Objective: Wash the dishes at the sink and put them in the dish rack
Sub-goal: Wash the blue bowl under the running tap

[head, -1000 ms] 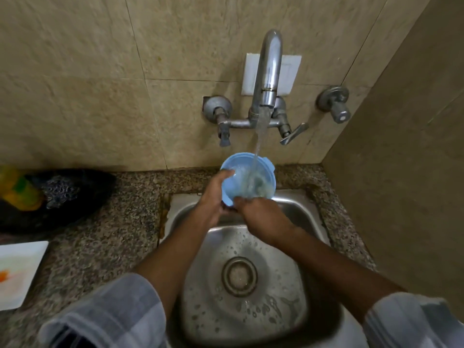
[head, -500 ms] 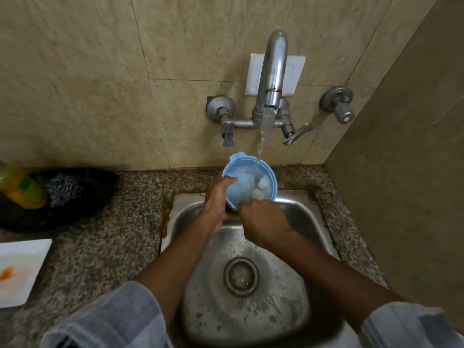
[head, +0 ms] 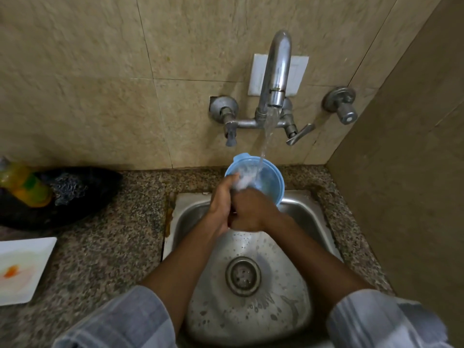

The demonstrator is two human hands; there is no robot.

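Sink lies nearest, at 6 o'clock; above its far edge, left hand and right hand have fingers clenched around blue bowl; tap at 12 o'clock pours into it

Two hands – left hand and right hand – over one steel sink. One blue bowl, one tap spout, one white plate, one yellow bottle – each a single item.
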